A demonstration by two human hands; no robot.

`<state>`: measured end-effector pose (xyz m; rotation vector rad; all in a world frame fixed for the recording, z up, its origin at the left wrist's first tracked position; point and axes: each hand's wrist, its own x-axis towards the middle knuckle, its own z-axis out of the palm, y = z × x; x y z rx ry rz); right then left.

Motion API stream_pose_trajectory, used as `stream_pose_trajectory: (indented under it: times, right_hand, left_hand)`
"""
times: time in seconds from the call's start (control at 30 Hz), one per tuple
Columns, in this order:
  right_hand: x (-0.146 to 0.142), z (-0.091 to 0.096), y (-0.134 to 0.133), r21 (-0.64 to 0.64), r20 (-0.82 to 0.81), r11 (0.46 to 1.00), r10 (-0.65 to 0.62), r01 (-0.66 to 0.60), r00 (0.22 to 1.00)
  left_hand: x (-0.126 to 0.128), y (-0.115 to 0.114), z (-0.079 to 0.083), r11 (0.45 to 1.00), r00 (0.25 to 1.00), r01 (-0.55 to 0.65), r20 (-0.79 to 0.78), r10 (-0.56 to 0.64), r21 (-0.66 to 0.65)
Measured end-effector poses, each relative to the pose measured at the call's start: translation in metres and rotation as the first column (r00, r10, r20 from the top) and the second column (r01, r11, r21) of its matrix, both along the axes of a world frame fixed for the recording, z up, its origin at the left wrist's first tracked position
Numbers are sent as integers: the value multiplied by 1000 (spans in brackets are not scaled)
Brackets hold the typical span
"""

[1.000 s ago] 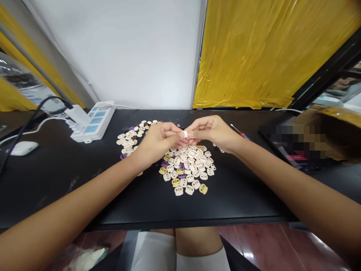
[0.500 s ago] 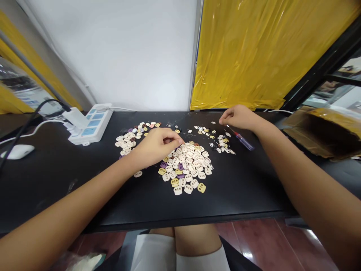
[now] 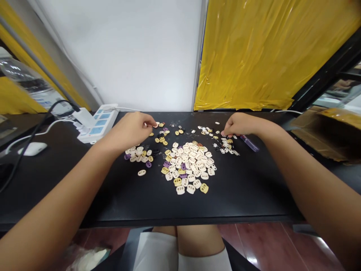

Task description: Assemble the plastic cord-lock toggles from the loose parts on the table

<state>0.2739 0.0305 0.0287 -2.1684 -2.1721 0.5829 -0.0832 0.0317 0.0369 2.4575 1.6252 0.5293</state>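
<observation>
My left hand (image 3: 132, 128) is over the far left group of oval two-hole plastic pieces (image 3: 161, 139), fingers curled in a pinch. Its fingertips reach a pale pink piece by the back of the table; whether they grip it I cannot tell. The largest pile, mostly cream two-hole pieces (image 3: 194, 158) with some yellow and purple ones, lies in the middle. My right hand (image 3: 239, 125) has thumb and fingers closed together at the small white and yellow pieces (image 3: 227, 145). What it holds, if anything, is hidden. A screwdriver (image 3: 249, 143) with a purple handle lies beneath it, partly covered.
A white power strip (image 3: 98, 124) with plugs stands at the left, beside a white mouse-like object (image 3: 32, 148) and a plastic bottle (image 3: 36, 88). An open cardboard box (image 3: 324, 131) sits at the right. Behind the black table (image 3: 175, 210) are a white wall and yellow sheeting.
My left hand has moved from the middle pile leftward to the back left group. My right hand has come down and nearer to the small white pieces, over the screwdriver's shaft.
</observation>
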Motion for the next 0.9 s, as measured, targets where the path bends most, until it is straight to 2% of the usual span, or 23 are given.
stream_pose_trajectory:
  times: [0.07,0.2,0.3,0.43,0.7,0.9]
  right_hand:
    - [2,-1,0,-13,-5,1000,9,-9,1000]
    - [10,-4,5,-24,-11,1000,9,-9,1000]
    - [13,-8,9,-17,12,1000,4,-4,1000]
    - [9,-10,9,-2,38,1000,17,-17,999]
    - [-16,2,-6,-16,129,997,78,-76,989]
    - [-13,-4,-3,56,62,997,48,-51,997]
  left_hand:
    - [-10,8,-5,999,999,-23,-41,24,25]
    - [-19,19,-13,999,997,-35,-71,32,-42]
    - [-22,23,-14,996,992,-57,-116,49,-62]
    - [-26,26,-12,984,989,-131,-88,121,-120]
    - [-21,21,-8,979,985,-143,-118,126,-147]
    - [-18,15,-3,973,979,-158,-158,131,-167]
